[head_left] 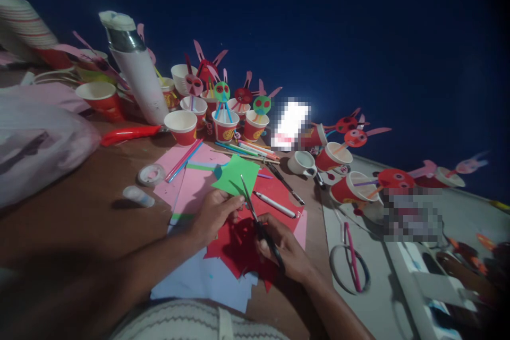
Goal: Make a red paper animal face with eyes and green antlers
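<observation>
Pinching an angular, bright green paper sheet (234, 171) by its lower edge, the left hand (215, 212) holds it over overlapping red paper pieces (274, 188). The right hand (287, 243) grips black-handled metal scissors (263, 231), whose blades overlap the sheet in view. A slim white marker (277, 205) lies on the red pieces; farther back stand red-and-white paper cups (225, 128), several bearing long-eared paper faces (222, 92).

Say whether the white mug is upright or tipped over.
Upright: the white mug has its round opening facing up and its handle out to the side.
</observation>
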Demonstrator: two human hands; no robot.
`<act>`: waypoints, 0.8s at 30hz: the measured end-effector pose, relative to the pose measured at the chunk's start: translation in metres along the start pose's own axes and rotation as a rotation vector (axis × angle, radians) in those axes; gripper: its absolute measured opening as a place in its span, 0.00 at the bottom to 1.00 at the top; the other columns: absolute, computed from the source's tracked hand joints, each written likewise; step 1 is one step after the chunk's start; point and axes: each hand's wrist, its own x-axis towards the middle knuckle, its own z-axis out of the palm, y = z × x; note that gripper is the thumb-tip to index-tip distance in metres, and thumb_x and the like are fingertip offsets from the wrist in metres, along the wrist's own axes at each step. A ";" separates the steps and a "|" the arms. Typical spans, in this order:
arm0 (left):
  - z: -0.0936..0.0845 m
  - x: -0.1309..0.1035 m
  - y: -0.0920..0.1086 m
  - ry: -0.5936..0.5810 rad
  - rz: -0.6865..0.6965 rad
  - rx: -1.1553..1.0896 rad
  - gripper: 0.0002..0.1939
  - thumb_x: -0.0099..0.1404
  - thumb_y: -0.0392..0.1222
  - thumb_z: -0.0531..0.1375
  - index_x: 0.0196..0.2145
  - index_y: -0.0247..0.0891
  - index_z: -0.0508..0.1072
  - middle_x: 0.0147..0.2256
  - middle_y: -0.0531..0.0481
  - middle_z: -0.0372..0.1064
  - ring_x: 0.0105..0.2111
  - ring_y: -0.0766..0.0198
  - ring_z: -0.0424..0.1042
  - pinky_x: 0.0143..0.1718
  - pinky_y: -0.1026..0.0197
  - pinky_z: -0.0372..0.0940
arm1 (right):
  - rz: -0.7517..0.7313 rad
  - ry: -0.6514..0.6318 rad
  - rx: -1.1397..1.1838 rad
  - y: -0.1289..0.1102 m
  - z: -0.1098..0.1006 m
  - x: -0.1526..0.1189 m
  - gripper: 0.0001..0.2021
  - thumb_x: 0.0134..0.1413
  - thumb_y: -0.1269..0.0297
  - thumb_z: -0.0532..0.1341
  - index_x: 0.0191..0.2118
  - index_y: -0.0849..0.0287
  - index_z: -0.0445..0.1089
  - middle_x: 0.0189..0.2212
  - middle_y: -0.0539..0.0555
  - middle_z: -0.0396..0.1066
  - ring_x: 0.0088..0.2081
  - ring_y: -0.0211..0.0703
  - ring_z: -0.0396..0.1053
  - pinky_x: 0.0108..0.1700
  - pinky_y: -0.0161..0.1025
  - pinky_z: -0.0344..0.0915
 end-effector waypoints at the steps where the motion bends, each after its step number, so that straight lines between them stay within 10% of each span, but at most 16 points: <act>1: 0.000 0.000 0.000 0.001 0.001 0.002 0.12 0.51 0.45 0.62 0.22 0.32 0.69 0.14 0.56 0.62 0.14 0.72 0.60 0.17 0.68 0.54 | 0.002 -0.002 0.005 0.000 0.000 0.000 0.16 0.52 0.56 0.62 0.41 0.60 0.60 0.25 0.46 0.59 0.24 0.30 0.56 0.27 0.29 0.57; 24: -0.004 0.001 -0.001 -0.050 0.004 0.051 0.12 0.53 0.45 0.62 0.20 0.33 0.69 0.14 0.55 0.62 0.15 0.71 0.61 0.18 0.68 0.54 | 0.007 -0.013 0.056 0.005 -0.006 0.000 0.17 0.50 0.57 0.64 0.40 0.61 0.61 0.23 0.45 0.58 0.21 0.28 0.54 0.24 0.28 0.52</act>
